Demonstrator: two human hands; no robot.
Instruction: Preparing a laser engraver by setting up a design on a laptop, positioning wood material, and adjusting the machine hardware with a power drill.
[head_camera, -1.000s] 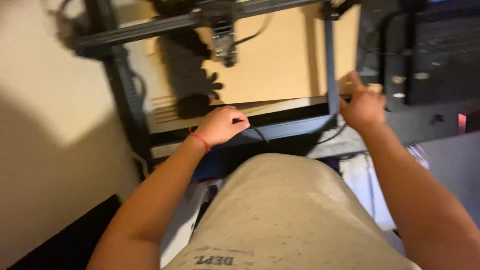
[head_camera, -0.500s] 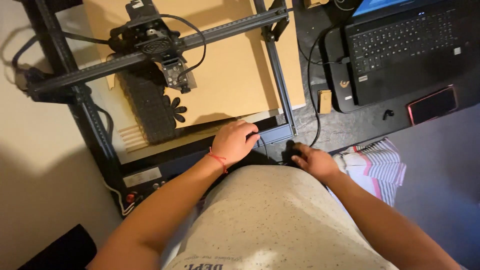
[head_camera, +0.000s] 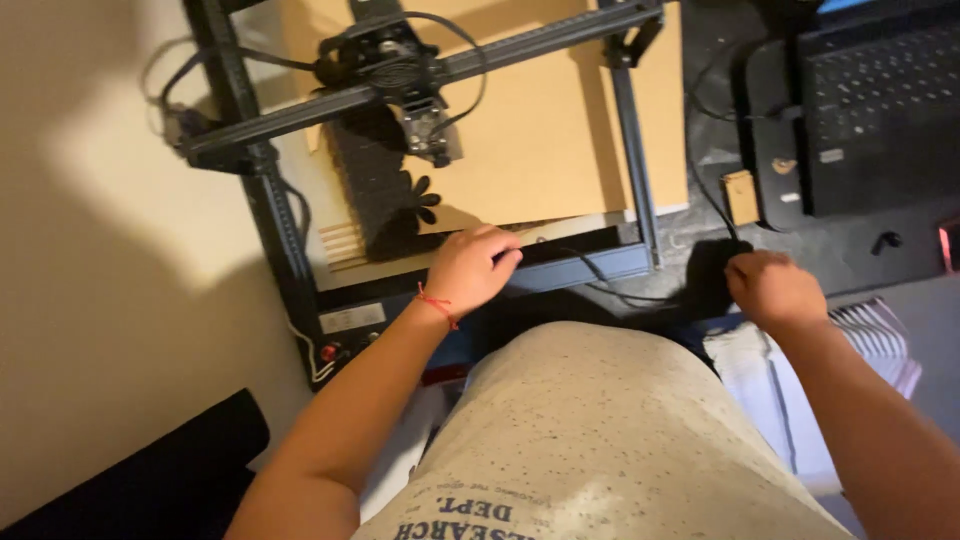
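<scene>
the left hand (head_camera: 472, 265), fingers curled loosely together, rests on the front rail (head_camera: 560, 268) of the black machine frame (head_camera: 262, 190), touching the near edge of the tan board (head_camera: 545, 130) that lies inside it. a dark cut strip (head_camera: 375, 185) with a flower shape lies on the board just left of the laser head (head_camera: 425, 120), which hangs from the cross beam well clear of the hand. the right hand (head_camera: 772, 290) is closed in a loose fist on the dark desk (head_camera: 850, 255), at the end of a black cable (head_camera: 705, 195); whether it pinches the cable i cannot tell. a small wooden block (head_camera: 741, 196) lies between the frame's right rail and the laptop (head_camera: 880, 110). open desk shows right of that fist.
</scene>
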